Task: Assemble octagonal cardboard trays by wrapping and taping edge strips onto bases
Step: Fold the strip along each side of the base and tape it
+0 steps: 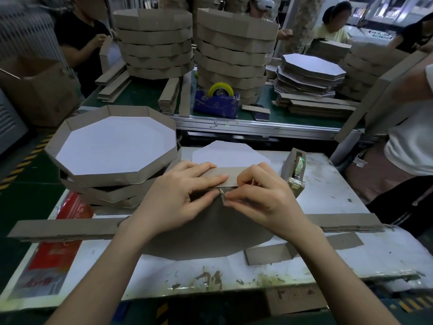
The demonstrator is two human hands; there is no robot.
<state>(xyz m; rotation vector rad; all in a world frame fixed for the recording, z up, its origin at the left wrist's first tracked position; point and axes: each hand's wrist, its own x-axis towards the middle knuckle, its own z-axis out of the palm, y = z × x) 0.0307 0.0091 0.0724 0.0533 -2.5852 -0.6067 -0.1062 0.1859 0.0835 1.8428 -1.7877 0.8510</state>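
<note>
An octagonal base [206,233] stands tilted on the white table, brown back toward me, its white face [225,153] showing beyond its top edge. A brown edge strip [230,175] lies along that top edge. My left hand [180,195] presses the strip with straight fingers, thumb on the base's back. My right hand [260,195] pinches a piece of clear tape [222,192] at the strip's lower edge. A tape dispenser [296,172] stands just right of my hands.
Finished trays [112,177] are stacked at my left. Long strips [63,227] lie across the table on both sides, with short offcuts [269,255] nearby. Tall tray stacks [154,41], a blue tape dispenser [216,102] and other workers fill the far bench. A person [412,141] stands at right.
</note>
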